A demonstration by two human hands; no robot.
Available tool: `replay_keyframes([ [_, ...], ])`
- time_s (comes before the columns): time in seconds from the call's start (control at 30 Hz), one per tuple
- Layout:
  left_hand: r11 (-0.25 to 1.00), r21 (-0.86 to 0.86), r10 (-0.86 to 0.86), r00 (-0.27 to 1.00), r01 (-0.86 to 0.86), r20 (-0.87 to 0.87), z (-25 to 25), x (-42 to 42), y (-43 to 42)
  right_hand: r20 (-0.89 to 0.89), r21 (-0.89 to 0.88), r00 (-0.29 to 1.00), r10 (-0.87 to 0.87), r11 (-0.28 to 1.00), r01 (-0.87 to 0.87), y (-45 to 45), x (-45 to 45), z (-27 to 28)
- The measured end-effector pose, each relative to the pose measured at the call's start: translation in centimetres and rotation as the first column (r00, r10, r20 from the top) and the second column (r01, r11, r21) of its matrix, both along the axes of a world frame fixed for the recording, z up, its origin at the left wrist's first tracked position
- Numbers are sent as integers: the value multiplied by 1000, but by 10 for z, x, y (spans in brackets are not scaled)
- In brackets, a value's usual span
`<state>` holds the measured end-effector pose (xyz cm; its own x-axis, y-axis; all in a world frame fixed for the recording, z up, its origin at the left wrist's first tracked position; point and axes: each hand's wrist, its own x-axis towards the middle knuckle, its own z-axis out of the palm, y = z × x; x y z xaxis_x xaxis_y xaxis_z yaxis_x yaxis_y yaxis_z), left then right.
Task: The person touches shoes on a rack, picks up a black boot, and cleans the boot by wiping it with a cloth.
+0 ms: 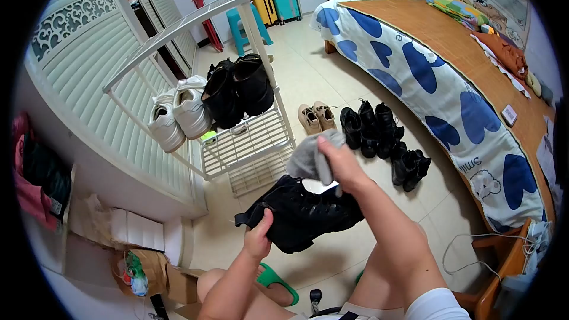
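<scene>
A black lace-up boot [296,216] is held on its side above my lap, its toe pointing right. My left hand [259,235] grips it by the heel and ankle end, thumb on the outside. In my right hand [341,163] is a grey cloth [312,157], bunched up and hanging just over the boot's laces and toe. Whether the cloth touches the boot I cannot tell. The fingers of my right hand are partly hidden behind the cloth.
A white shoe rack [249,151] stands ahead left, carrying white sneakers [191,109] and black shoes [237,92]. Beige shoes [317,117] and several black boots [368,127] stand on the floor near the bed [385,53]. A paper bag [151,266] sits at lower left.
</scene>
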<state>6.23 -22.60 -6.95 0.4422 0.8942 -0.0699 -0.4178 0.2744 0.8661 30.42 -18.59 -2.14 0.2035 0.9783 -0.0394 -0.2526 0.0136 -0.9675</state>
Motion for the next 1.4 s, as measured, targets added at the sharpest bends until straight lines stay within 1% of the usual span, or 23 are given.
replay_keyframes([
  [0.03,1000,-3,4,1000,-4,6,2,-1,1,-84,49,995,-58,997,63,-3,5,5],
  [0.1,1000,13,2,1000,-2,12,7,-2,3,-160,136,987,-33,989,55,-6,17,8],
  [0.17,1000,11,18,1000,-18,16,7,-3,7,-117,129,991,-65,988,80,-19,15,14],
  [0.2,999,14,39,999,-40,28,7,-3,9,129,53,992,-7,999,0,-28,9,14],
  [0.23,998,17,60,997,-61,41,6,-2,11,362,-40,930,69,997,-58,-36,3,14],
  [0.3,995,17,102,993,-103,51,2,1,16,546,-68,790,277,955,-288,-47,-26,19],
  [0.33,984,-41,174,984,-172,46,1,1,18,739,150,673,29,967,-207,-53,-42,2],
  [0.37,965,-98,246,969,-242,36,1,1,20,830,373,501,-244,911,-174,-58,-57,-15],
  [0.5,953,-120,287,956,-279,52,7,-1,18,852,440,412,-321,866,-235,-65,-71,-21],
  [0.6,943,-138,317,943,-302,105,16,1,16,835,434,481,-266,856,-282,-53,-54,-28],
  [0.63,943,-140,318,942,-303,105,16,-1,19,865,441,402,-300,838,-323,-48,-43,-27],
  [0.7,936,-135,344,929,-326,140,16,-9,25,893,393,350,-283,870,-300,-36,-24,-28],
  [0.8,931,-196,341,925,-308,167,23,-11,28,898,409,244,-367,900,-151,-22,-8,-32],
  [0.83,923,-242,345,922,-299,175,23,-11,28,888,402,298,-351,907,-129,-17,-2,-40],
  [0.9,915,-273,350,921,-297,172,23,-11,28,804,321,527,-275,947,3,-21,-7,-28],
  [0.93,908,-303,349,922,-289,166,22,-11,28,807,318,527,-267,948,-6,-21,-12,-27],
  [1.0,906,-304,357,917,-293,181,25,-7,27,716,557,553,-427,827,-82,-20,-30,-28],
  [1.03,910,-299,353,915,-288,195,27,-5,26,754,512,555,-351,843,-162,-22,-41,-35],
  [1.1,912,-299,349,914,-280,208,28,-4,25,864,448,382,-327,847,-287,-33,-63,-41],
  [1.17,888,-348,395,888,-302,236,22,-5,28,830,448,505,-236,822,-351,-44,-79,-45],
  [1.23,878,-376,393,894,-295,216,12,-10,32,876,374,470,-110,770,-517,-56,-86,-44],
  [1.3,879,-425,327,923,-217,205,10,-15,32,917,351,382,-112,680,-644,-72,-98,-49],
  [1.4,890,-408,309,926,-202,217,11,-15,32,917,380,365,-163,640,-668,-65,-87,-53],
])
